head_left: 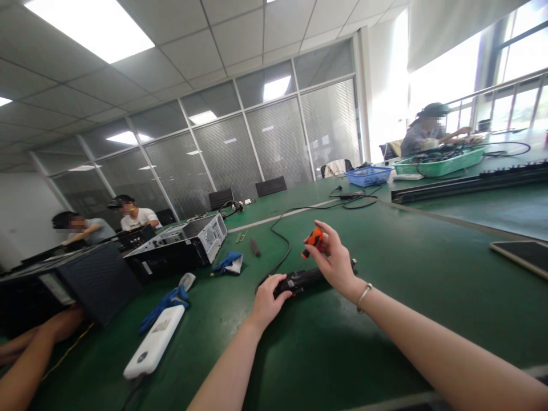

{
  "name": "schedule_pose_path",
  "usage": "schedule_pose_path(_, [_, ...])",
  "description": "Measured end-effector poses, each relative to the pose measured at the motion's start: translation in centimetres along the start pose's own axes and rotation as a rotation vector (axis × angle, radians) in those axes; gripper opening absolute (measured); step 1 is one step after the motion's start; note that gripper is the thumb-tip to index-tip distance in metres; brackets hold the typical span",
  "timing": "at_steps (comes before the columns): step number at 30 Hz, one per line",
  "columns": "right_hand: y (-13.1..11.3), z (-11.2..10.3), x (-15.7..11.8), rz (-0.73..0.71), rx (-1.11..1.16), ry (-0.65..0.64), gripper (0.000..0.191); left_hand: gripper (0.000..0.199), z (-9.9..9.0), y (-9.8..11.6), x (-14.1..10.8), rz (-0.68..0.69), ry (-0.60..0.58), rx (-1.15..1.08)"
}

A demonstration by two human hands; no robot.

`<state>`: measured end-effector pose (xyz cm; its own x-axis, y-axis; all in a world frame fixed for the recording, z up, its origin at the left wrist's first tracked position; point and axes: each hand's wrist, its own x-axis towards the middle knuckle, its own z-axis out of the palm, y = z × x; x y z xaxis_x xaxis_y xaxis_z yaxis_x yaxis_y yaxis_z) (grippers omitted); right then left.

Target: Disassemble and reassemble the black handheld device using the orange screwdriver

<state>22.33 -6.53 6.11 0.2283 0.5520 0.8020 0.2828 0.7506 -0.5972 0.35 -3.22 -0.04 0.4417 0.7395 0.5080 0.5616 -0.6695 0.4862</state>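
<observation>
Black elongated device point(306, 278): lies flat on the green worktop point(398, 274), directly in front of the seated-height viewpoint, long side running roughly crosswise. Left hand point(269, 294) grips its left end, thumb on the near side and fingers over the top; presumably a steadying hold, since the narrow body could roll or slide. Right hand point(336, 254) is closed around an orange-and-black tool point(314, 237), apparently a screwdriver, raised above the device; held by the handle between thumb and fingers, likely for fine turning control. Tip too faint to make out; contact with the device cannot be told. Black cable point(287, 242) curves behind the left hand, off the near work area. White oblong unit point(156, 341) sits left, apart from both hands, probably leaving elbow room.
</observation>
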Motion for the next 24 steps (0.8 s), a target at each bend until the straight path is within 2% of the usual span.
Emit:
schedule_pose_path(4, [0.5, 0.3, -0.8, -0.142, -0.199, -0.148, 0.048, 0.036, 0.1, -0.4, 0.1, -0.031, 0.001, -0.020])
schedule_pose_path(16, [1.3, 1.0, -1.6, -0.202, -0.225, -0.215, 0.042, 0.037, 0.2, -0.6, 0.1, -0.056, 0.000, -0.036])
schedule_pose_path(24, [0.6, 1.0, -1.6, -0.245, -0.232, -0.279, 0.047, 0.039, 0.3, -0.7, 0.0, -0.056, -0.015, -0.016])
